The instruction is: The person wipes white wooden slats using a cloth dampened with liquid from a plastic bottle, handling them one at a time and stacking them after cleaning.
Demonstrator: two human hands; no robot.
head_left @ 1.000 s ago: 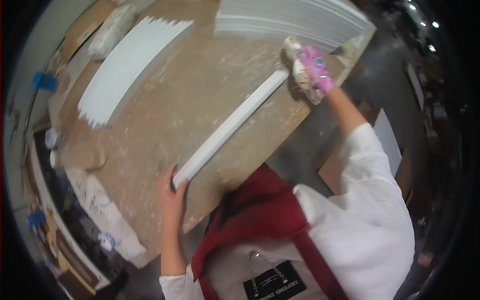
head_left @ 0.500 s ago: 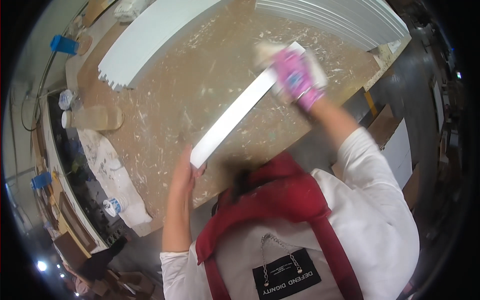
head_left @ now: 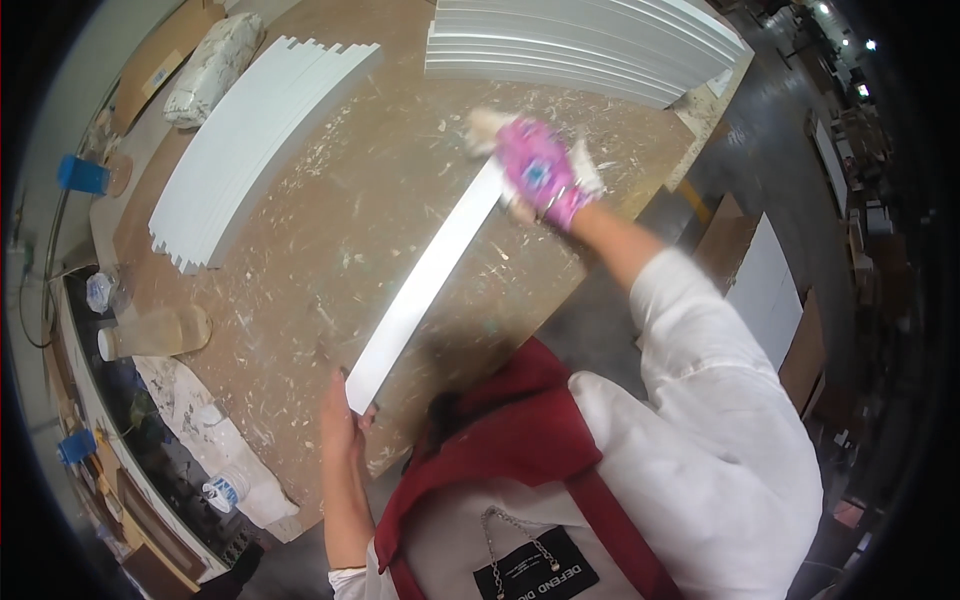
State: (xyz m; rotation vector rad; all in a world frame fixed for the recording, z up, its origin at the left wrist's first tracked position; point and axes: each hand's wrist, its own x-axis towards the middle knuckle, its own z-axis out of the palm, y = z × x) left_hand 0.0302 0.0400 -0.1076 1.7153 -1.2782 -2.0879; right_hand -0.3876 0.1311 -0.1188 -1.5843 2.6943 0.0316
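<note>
A long, flat white strip slants above the brown workbench. Its near end sits in my bare left hand, whose fingers close round it. My right hand, in a pink patterned glove, presses a cream-coloured cloth around the strip's far end. The glove and cloth cover that end from sight.
Stacked white strips lie at the left, and a larger pile of white strips at the back. Along the left edge are a bottle of cloudy liquid, a stained cloth, a small white container and a wrapped bundle.
The view has shifted, so the stacks show more fully. The strip now stands steeper, with my left hand lower in the picture. My right hand with the cloth stays at the strip's far end.
</note>
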